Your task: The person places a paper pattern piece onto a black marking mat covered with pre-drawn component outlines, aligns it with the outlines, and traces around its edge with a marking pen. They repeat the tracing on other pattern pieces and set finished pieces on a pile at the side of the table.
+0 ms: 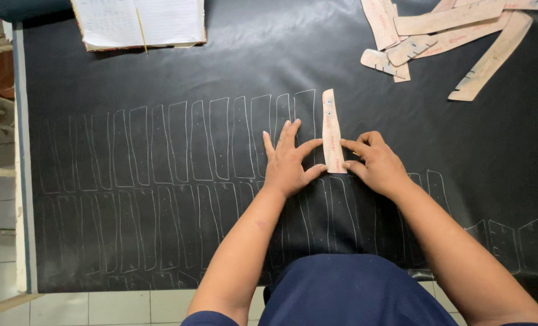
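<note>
Two rows of pale outlines [160, 145] cover the black sheet [100, 72], each one a narrow, slightly waisted strip drawn side by side, running from the left edge toward the middle. At the far left corner lies an open notebook [139, 21] with a thin stick across its pages. Near the middle, the left hand [288, 162] rests flat on the sheet, fingers spread and pointing away from the person, thumb stretched right until it touches the lower part of the cardboard pattern [331, 130]. This pattern, a tan strip of the same waisted shape, lies upright on the sheet just right of the last drawn outline in the far row. The right hand [377, 163] comes in from the right, fingers curled, with thumb and forefinger tips pressed against the pattern's right edge near its lower end; whether it holds a marking tool cannot be told. Farther right, at the far corner, a loose pile of patterns [450, 36] lies criss-crossed. More outlines [516, 241] continue along the near right edge.
</note>
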The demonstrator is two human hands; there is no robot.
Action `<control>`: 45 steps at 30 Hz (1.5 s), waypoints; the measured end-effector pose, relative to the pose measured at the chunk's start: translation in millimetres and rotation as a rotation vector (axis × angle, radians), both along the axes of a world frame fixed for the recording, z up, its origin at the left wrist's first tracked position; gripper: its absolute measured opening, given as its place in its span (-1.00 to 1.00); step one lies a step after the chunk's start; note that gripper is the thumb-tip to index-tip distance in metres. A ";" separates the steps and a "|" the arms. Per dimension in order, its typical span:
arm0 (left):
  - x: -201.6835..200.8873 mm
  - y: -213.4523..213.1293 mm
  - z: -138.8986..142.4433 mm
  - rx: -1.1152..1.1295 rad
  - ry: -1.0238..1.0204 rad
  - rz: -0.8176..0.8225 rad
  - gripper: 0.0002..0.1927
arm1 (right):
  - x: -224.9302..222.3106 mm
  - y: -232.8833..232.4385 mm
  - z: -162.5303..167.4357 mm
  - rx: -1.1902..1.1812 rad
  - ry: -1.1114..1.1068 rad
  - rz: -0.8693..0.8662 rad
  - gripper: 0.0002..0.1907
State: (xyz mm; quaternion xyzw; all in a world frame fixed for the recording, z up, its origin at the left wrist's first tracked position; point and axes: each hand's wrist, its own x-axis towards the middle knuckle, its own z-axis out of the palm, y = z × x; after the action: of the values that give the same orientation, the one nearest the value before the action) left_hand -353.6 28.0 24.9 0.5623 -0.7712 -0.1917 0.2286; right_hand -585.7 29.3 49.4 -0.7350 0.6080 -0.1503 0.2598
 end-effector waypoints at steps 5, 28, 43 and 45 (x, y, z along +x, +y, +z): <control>0.0 -2.1 0.1 -0.038 0.016 0.000 -0.42 | 2.0 -1.5 -1.4 -0.067 0.034 0.017 -0.45; 0.6 -8.4 -8.6 -0.054 -0.004 0.006 -0.44 | 1.6 -10.7 -6.2 -0.017 0.077 0.026 -0.45; -0.6 -8.7 -1.3 -0.038 0.005 0.001 -0.45 | 2.0 -10.3 -4.1 -0.017 0.091 0.034 -0.45; -2.1 -9.2 1.1 -0.043 -0.003 0.001 -0.44 | 1.8 -10.7 -6.4 -0.014 0.095 0.035 -0.44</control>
State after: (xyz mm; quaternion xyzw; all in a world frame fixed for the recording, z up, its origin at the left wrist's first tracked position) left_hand -355.8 18.8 26.1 0.5580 -0.7751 -0.1742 0.2397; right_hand -583.9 18.7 43.0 -0.7536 0.6057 -0.1153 0.2280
